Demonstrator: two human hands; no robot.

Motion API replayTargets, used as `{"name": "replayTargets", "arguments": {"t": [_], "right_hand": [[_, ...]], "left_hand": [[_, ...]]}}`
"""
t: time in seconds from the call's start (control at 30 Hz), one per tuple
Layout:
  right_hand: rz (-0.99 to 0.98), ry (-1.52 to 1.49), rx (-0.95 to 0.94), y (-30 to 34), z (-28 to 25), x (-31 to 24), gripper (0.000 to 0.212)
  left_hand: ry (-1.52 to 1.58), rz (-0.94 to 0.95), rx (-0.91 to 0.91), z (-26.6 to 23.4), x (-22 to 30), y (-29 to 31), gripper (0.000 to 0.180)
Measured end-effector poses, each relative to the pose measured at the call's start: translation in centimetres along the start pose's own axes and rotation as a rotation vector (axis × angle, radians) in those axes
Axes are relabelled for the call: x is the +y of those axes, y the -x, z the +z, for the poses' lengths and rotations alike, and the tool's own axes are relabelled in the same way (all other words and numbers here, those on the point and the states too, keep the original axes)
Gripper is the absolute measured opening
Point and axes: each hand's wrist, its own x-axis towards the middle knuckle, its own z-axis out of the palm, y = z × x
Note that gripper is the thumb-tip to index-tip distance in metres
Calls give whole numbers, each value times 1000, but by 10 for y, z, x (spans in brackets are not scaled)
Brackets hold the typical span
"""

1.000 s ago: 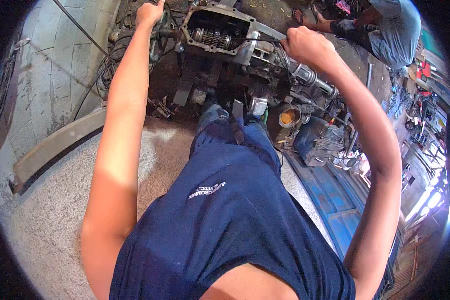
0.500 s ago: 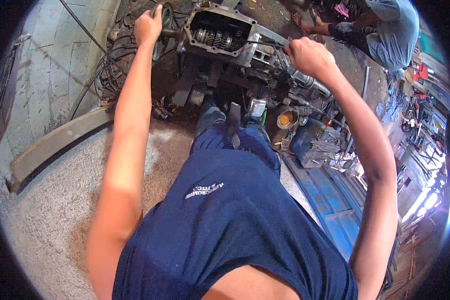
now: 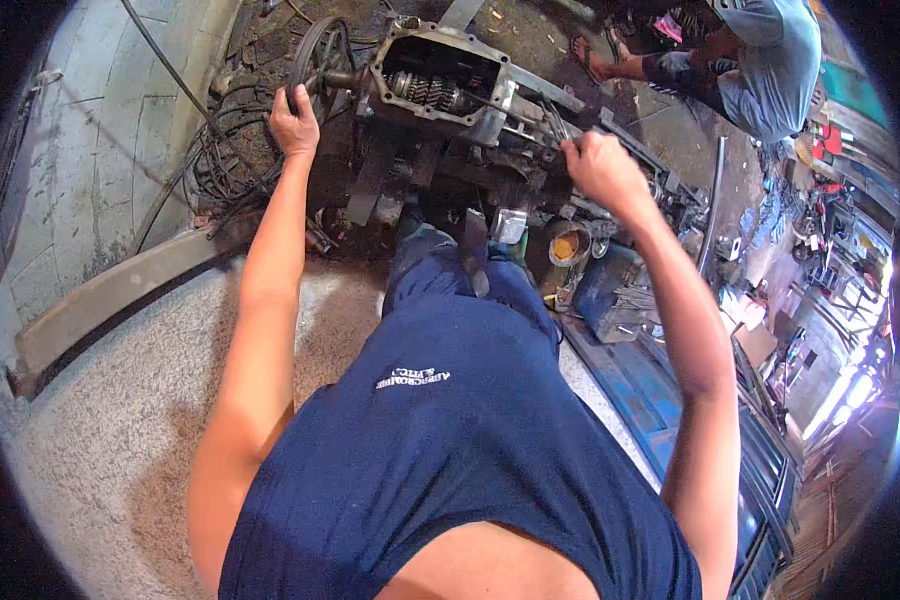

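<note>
A metal gearbox housing (image 3: 500, 70) lies open at the top centre, its toothed gears (image 3: 435, 92) showing inside. On its left, a spoked wheel (image 3: 320, 50) sits on a shaft (image 3: 342, 79) that enters the housing. My left hand (image 3: 295, 125) is closed on the near side of the wheel's rim. At the right of the housing, my right hand (image 3: 607, 170) is closed around the end of a thin dark rod (image 3: 520, 118). This rod slants over the housing's edge toward the gears; its far tip is hard to make out.
Another person (image 3: 760, 75) sits at the upper right. Black cables (image 3: 210, 160) coil beside the wall at left. A small bucket with yellow-orange contents (image 3: 566, 246) and a blue container (image 3: 610, 285) stand right of my legs. A long beam (image 3: 130, 285) curves along the left.
My left hand has come down toward me with its grip on the wheel's near rim. My right hand is lower too, and the rod's outer end has dropped with it.
</note>
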Motion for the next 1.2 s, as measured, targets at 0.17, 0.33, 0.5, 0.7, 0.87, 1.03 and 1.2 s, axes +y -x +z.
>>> {"name": "replayTargets", "arguments": {"t": [0.17,0.33,0.5,0.7,0.87,1.03,1.2], "right_hand": [[-15,116,-55,-5,-31,-11,40],[-90,158,-69,-20,-28,-7,42],[-205,232,-57,-35,-33,-5,45],[-296,238,-30,-36,-29,6,42],[-291,241,-14,-35,-27,9,43],[-223,218,-22,-27,-23,-3,41],[-144,193,-21,-15,-22,-13,39]], "left_hand": [[-85,18,-218,-4,24,-30,42],[-211,-201,-351,11,47,-72,61],[-244,-124,-304,21,24,-73,60],[-315,-180,-290,19,31,-65,71],[-149,-122,-101,6,26,-32,57],[-166,-95,38,0,21,-18,59],[-61,-194,-206,-1,31,-32,62]]}}
